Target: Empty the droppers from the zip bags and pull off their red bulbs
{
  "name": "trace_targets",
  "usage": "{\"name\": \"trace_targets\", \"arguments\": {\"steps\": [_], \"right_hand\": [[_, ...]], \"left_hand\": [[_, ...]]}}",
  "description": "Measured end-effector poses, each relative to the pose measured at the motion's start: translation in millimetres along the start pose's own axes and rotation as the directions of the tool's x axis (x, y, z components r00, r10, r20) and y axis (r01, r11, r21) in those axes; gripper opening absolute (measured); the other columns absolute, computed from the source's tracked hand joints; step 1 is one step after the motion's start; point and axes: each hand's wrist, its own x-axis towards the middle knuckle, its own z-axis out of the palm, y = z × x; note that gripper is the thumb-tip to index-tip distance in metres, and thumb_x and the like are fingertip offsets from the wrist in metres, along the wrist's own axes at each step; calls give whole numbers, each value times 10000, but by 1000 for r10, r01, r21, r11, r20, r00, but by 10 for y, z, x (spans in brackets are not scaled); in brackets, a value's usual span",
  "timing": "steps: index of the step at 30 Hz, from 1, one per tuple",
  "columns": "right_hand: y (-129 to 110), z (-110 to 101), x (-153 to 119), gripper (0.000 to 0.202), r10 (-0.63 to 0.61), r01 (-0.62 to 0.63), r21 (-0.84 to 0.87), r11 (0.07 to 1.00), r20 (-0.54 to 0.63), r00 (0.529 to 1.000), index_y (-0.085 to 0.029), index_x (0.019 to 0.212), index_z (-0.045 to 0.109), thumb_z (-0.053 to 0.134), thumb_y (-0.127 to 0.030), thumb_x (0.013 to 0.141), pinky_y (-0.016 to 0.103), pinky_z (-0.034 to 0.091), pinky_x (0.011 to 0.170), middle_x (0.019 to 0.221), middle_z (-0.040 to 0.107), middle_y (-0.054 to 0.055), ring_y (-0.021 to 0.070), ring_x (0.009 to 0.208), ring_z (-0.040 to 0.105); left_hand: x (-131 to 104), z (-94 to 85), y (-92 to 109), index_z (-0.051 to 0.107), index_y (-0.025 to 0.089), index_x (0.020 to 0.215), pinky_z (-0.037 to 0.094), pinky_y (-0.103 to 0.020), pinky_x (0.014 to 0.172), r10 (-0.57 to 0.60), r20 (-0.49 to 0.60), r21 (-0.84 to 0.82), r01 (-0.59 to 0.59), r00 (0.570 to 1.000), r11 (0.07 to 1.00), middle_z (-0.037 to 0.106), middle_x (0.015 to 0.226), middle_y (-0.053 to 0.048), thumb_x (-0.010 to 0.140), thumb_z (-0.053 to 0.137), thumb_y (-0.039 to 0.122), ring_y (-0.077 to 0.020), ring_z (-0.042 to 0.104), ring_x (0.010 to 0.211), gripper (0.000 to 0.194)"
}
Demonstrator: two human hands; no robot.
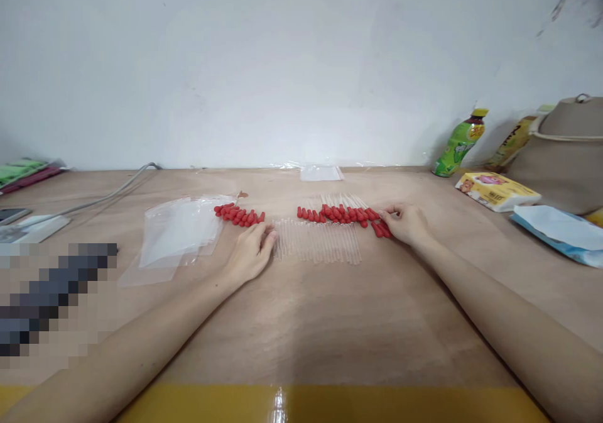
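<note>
A row of thin clear tubes (320, 241) lies side by side in the middle of the table. Behind it runs a line of red rubber bulbs (339, 212), some overlapping. My right hand (406, 223) is at the right end of this line, thumb and forefinger closed at the outermost bulbs. A second cluster of red bulbs (238, 215) lies to the left. Between that cluster and the tubes' left end rests my left hand (253, 250), its fingers curled together; whatever they hold is hidden. Thin pale sticks or tubes (346, 201) show behind the right bulbs.
Clear plastic bags (181, 231) lie fanned out at left, and a white packet (321, 173) lies by the wall. A grey cable (108, 193) crosses the far left. On the right stand a green bottle (461, 143), a yellow tissue pack (498, 190) and a beige bag (565, 159).
</note>
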Motion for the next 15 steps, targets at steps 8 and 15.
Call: {"name": "trace_targets", "arguments": {"steps": [8,15], "right_hand": [[-23,19,-8,262,-5,6,-21,1000,13,1000,-222,732,707,552,-432,707,315,387,645,819,669,57,240,809,581],[47,79,34,267,47,-37,138,990,-68,997,-174,731,692,524,-380,726,309,376,588,639,609,61,213,652,560]], "left_hand": [[-2,6,-12,548,165,939,463,-347,779,3,5,2,-3,1000,1000,631,960,-61,879,375,329,-198,595,831,246],[11,21,-23,539,166,978,464,-353,805,4,5,1,-5,1000,1000,629,992,-66,889,359,320,-204,597,876,253]]}}
